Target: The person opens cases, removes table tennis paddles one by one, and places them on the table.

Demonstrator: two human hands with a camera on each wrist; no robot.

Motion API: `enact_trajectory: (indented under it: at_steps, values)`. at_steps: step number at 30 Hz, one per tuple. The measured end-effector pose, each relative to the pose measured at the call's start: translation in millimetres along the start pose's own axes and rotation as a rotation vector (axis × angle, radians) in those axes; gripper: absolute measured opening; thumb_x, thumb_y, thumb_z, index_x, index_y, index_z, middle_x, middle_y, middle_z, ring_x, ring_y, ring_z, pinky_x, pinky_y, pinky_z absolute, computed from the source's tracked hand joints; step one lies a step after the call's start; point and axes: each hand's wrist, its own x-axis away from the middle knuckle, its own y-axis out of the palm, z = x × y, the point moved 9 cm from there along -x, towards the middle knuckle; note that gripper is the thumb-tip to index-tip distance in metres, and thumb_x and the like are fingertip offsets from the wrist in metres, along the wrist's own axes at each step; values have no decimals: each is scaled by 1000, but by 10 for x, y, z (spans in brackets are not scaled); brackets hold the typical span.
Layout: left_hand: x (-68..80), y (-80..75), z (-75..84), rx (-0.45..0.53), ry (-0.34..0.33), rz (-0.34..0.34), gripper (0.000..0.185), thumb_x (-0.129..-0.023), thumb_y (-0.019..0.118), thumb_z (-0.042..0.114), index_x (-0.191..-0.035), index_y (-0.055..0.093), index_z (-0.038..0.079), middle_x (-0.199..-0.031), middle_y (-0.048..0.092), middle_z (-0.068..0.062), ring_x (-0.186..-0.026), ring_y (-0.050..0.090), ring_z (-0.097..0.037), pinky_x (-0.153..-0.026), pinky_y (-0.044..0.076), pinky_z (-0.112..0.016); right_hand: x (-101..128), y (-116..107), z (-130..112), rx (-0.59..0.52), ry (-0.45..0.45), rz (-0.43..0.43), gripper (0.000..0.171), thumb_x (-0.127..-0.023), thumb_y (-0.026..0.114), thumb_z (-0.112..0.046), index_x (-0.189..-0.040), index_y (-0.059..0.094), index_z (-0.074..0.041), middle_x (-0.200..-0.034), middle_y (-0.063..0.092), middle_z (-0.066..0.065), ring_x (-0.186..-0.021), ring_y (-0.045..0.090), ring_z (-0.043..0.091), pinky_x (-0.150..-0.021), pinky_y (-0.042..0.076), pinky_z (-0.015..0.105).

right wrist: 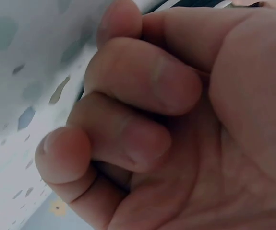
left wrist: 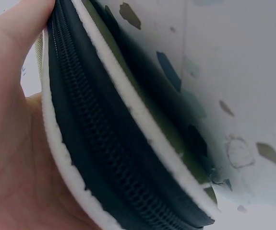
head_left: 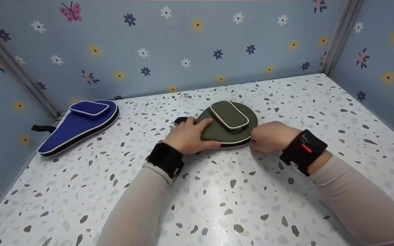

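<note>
An olive-green table tennis paddle case [head_left: 222, 134] with white piping and a raised front pocket [head_left: 230, 114] lies flat on the table. My left hand [head_left: 190, 136] holds its narrow end, fingers over the top and thumb along the near side. In the left wrist view the thumb [left wrist: 20, 33] touches the edge beside the black zipper [left wrist: 104, 129], whose teeth are joined there. At the case's rounded right edge, my right hand [head_left: 270, 136] pinches at the zipper line with curled fingers [right wrist: 128, 124]. What lies between thumb and forefinger is hidden, apparently the zipper pull.
A blue paddle case [head_left: 80, 126] with a black strap [head_left: 43, 128] lies at the left, near the back wall. The speckled white table [head_left: 217, 205] is bounded by flower-patterned panels [head_left: 183, 41] at the back and both sides.
</note>
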Motion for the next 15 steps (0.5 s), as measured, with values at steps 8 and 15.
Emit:
enact_trajectory:
  at_steps: [8, 15]
  values:
    - [27, -17, 6, -19, -16, 26, 98, -95, 67, 80, -176, 32, 36, -163, 42, -27, -140, 52, -45, -112, 47, -61, -7, 0, -169, 18, -43, 29, 29, -108, 59, -19, -79, 62, -12, -77, 63, 6, -74, 62, 27, -79, 56, 51]
    - [43, -50, 72, -9, -12, 34, 95, -100, 65, 75, -175, 35, 26, -156, 48, -32, -134, 56, -47, -109, 49, -60, -65, -17, -15, 63, 57, 88, 36, -108, 55, -19, -73, 61, -11, -76, 64, 8, -69, 62, 27, -72, 57, 49]
